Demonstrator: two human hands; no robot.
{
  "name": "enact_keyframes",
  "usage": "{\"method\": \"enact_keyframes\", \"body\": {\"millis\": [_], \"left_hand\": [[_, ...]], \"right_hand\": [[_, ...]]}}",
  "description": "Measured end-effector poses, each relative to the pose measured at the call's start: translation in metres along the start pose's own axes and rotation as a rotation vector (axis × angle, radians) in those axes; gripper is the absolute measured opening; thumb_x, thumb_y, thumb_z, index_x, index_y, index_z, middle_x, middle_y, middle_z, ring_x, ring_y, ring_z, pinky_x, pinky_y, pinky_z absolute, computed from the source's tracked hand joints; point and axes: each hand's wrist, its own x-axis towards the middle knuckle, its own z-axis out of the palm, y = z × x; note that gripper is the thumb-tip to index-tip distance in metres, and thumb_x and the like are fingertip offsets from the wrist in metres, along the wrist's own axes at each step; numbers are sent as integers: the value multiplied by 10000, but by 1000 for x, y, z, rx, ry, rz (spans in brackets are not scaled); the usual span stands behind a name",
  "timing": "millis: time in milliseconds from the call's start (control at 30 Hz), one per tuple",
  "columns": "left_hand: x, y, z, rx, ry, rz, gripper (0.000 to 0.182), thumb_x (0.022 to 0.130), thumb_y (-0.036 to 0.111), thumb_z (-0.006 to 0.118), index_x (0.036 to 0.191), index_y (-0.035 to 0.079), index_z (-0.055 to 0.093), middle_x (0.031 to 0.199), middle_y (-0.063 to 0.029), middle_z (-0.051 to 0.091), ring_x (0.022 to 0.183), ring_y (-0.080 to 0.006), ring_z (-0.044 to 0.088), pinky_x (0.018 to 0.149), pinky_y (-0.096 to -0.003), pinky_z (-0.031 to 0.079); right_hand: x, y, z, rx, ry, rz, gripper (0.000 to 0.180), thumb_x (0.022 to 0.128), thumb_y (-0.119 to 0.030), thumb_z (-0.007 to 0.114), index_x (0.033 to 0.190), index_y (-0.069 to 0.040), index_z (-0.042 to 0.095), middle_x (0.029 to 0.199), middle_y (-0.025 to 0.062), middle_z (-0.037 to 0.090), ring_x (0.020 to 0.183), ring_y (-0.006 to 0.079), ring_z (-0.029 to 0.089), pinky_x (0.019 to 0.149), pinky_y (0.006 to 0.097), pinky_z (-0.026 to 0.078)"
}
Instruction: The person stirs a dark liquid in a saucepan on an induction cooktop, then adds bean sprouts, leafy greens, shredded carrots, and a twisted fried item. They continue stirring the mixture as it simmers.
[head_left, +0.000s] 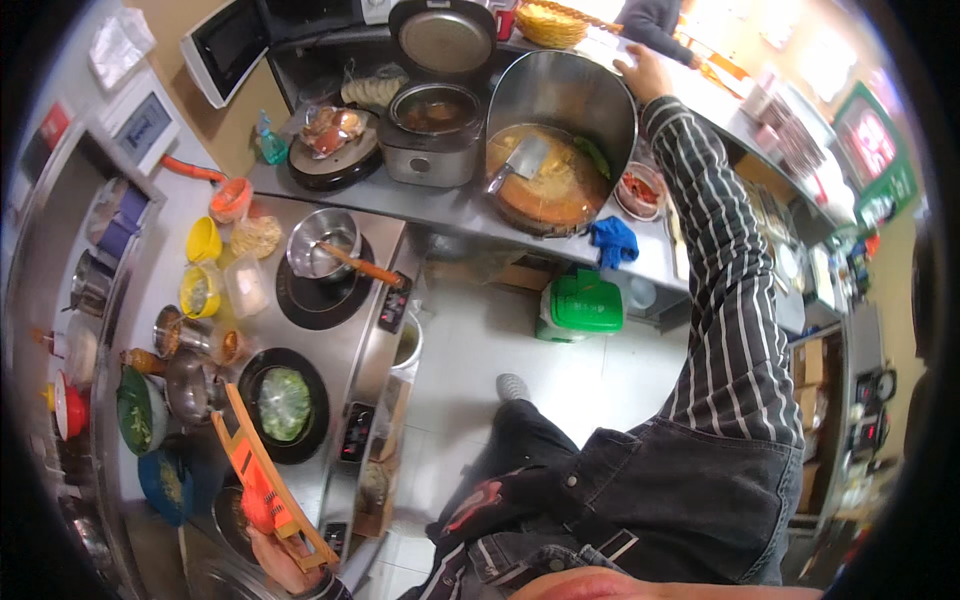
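My left hand (279, 561), low at the left, grips a wooden-framed vegetable slicer (271, 487) with orange plastic parts, tilted over the stove's edge. My right hand (643, 73) reaches far forward, just beyond the rim of a tall curved metal guard (561, 82). Its fingertips are beside something white on the ledge; whether they grip it cannot be told. Inside the guard, a cleaver (526, 157) and a green pepper (592, 156) lie on a round chopping board (551, 206). A bowl of red food (639, 191) stands right of the guard.
A saucepan (319, 244) and a bagged green vegetable (285, 403) rest on black hobs. An open rice cooker (431, 161) stands on the counter, near a blue cloth (615, 241). A green-lidded bin (585, 304) is on the floor. Another person's sleeve (654, 30) shows beyond.
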Motion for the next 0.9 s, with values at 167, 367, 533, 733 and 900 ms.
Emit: {"method": "enact_keyframes", "body": {"millis": [167,367,533,733,900], "left_hand": [[-4,-56,81,-429,-289,-83,562,1029,381,446,1436,-5,401,1457,-131,463,1341,-219,427,1181,-334,266],[-13,-63,137,0,377,141,490,1058,388,360,1362,19,470,1271,-125,580,1133,-247,585,931,-369,489],[-20,-84,141,2,363,227,467,1056,354,390,1374,28,496,1312,-95,597,1113,-197,609,923,-342,501],[-25,-93,135,-161,425,260,446,1065,329,381,1269,-27,555,1162,-99,655,1000,-168,647,821,-302,540],[-49,-87,103,-210,398,292,406,1060,250,399,1274,-69,531,1168,-139,645,1001,-192,652,833,-314,541]], "right_hand": [[108,18,77,-108,-122,7,500,846,-390,657,1211,-49,632,1117,210,681,1060,366,643,922,445,498],[200,95,210,-226,-137,-271,335,873,-301,593,949,18,661,958,250,655,934,424,630,824,498,498],[258,177,294,-94,-442,-338,335,917,-215,575,1197,-52,661,987,200,710,904,346,690,791,427,535],[271,196,279,-215,-541,-338,347,940,-217,563,1233,-48,640,1076,195,688,976,331,671,848,406,516],[235,148,194,-168,-433,-356,358,959,-220,552,1263,-44,624,1151,191,669,1037,319,655,894,389,500]]}}
